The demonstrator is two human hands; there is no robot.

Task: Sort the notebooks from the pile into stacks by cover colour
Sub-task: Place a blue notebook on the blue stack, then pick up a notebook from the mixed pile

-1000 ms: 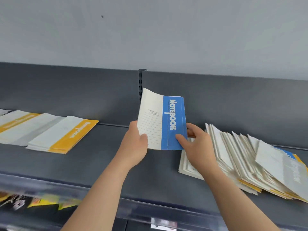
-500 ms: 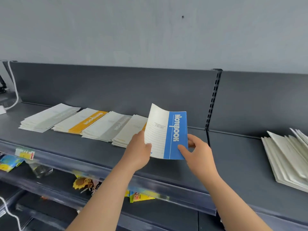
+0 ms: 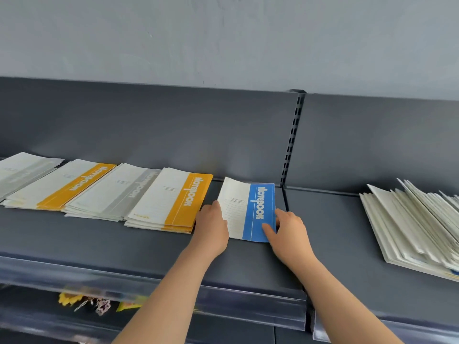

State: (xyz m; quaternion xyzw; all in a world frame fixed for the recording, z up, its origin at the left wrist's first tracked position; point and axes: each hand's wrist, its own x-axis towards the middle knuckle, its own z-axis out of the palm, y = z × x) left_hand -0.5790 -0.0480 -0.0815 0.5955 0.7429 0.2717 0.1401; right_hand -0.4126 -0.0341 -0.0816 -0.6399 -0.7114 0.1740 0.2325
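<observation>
Our left hand [image 3: 211, 224] and right hand [image 3: 288, 232] grip the notebook [image 3: 248, 209], laying it on the shelf [image 3: 149, 244]; next: release, revisit pile [image 3: 409, 224].

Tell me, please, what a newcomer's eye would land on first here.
The blue notebook in the middle, gripped at its near end by the left hand and right hand. Left of it lie an orange stack and a grey stack; the pile fans out far right.

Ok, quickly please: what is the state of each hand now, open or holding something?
Left hand: holds the blue notebook by its left edge.
Right hand: pinches the same notebook at its right edge, thumb on the blue band.
</observation>
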